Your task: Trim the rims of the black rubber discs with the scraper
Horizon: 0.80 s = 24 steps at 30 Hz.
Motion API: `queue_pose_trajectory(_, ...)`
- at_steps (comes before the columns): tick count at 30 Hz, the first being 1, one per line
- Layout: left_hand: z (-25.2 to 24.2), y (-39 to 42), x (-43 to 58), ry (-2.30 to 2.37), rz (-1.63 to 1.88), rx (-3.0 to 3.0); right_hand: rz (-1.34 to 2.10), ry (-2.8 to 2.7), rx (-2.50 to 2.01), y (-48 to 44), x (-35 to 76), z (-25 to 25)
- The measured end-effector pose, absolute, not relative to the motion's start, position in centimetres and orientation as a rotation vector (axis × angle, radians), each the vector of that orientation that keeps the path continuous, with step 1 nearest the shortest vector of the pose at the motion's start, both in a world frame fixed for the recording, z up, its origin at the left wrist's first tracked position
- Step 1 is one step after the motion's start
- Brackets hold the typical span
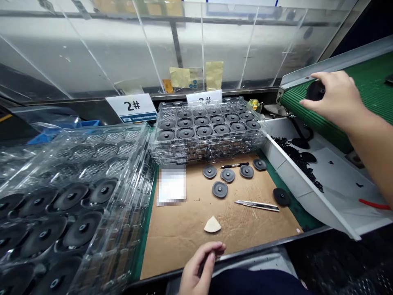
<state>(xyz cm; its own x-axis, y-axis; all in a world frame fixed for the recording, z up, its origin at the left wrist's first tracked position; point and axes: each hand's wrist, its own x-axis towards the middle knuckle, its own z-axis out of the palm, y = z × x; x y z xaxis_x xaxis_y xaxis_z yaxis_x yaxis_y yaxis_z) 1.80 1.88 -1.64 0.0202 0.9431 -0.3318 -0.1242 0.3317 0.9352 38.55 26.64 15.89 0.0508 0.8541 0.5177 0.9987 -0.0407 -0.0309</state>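
Observation:
Over the green conveyor belt [365, 94] at the upper right, my right hand [340, 98] grips a round black disc [315, 90] between thumb and fingers. My left hand [201, 268] is at the front edge of the work surface, fingers curled towards the thumb; whatever it may hold is hidden. A cream wedge-shaped piece [212, 225] lies just beyond it on the brown cardboard [181, 241]. Several dark discs, among them one near the middle [220, 189] and one at the right [281, 197], rest on the cardboard. Close by lie a utility knife [257, 205] and a black pen [234, 165].
Stacked clear trays of discs stand at the back [208, 145] and left [119, 196]. A white bin [310, 196] with black scraps and a red strip [374, 204] is at the right. Behind the trays rises a clear panel [227, 45]. A "2#" sign [132, 107] stands at the back.

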Motion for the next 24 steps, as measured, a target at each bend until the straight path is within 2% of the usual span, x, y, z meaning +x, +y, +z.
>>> queue_pose_trajectory(4,-0.9,2.8,3.2,1.338,1.255,1.005,-0.218,-2.220,-1.466,19.3,31.4,12.6)
queue_pose_trajectory(7,-1.9,3.4,4.0,1.277,1.430,1.477,0.485,-2.233,-1.278,12.7,26.3,7.5)
queue_pose_trajectory(11,-3.8,3.6,3.8,0.998,1.290,2.015,1.555,-1.684,-1.084,6.4,21.3,2.0)
queue_pose_trajectory(13,-3.7,3.4,3.4,0.955,1.251,2.012,1.807,-1.385,-0.973,5.0,19.7,0.4)
queue_pose_trajectory(16,-2.2,3.1,2.9,0.989,1.210,1.698,1.853,-1.207,-0.978,4.3,18.3,-0.6)
queue_pose_trajectory(20,0.2,3.2,1.8,1.004,1.156,0.737,1.931,-1.301,-0.971,4.4,18.8,-0.2)
queue_pose_trajectory(24,0.4,3.5,1.1,0.698,1.168,0.129,1.566,-1.699,-1.172,5.0,19.5,0.2)
